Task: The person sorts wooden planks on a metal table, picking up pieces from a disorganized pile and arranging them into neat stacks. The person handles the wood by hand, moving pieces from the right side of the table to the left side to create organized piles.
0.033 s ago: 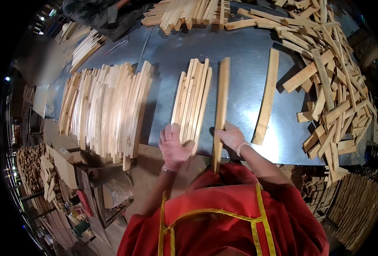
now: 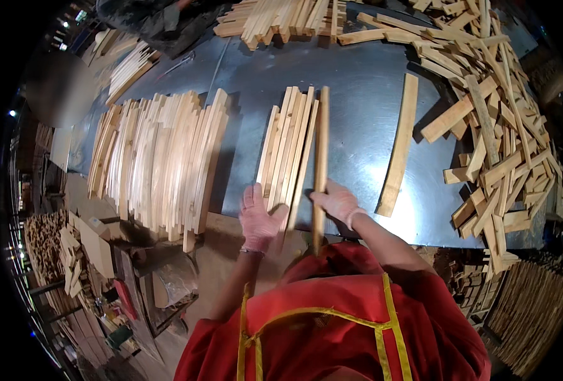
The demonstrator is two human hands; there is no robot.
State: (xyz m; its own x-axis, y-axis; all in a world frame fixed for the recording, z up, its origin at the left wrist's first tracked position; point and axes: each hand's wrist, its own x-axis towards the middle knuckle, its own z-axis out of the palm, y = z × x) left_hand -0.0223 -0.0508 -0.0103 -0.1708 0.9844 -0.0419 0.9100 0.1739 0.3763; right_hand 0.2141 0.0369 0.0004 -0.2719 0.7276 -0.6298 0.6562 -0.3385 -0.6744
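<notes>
In front of me a small row of pale wooden slats stands side by side on the metal-topped table. My left hand, in a thin pale glove, lies on the row's near end with its fingers stretched out. Just right of the row, my right hand grips a single wooden slat near its lower end, thumb and fingers closed round it. That slat stands narrow edge up, roughly parallel to the row, with a thin gap between them. Further right a lone curved slat lies flat, touched by neither hand.
A larger row of slats stands on the left of the metal table. Loose slats lie heaped along the right side. Another stack sits at the far edge, near a person in dark clothes. A cardboard box is below left.
My right hand has brought its slat left, closer to the small row, and turned it so that a narrower side shows. My left hand stays at the row's near end.
</notes>
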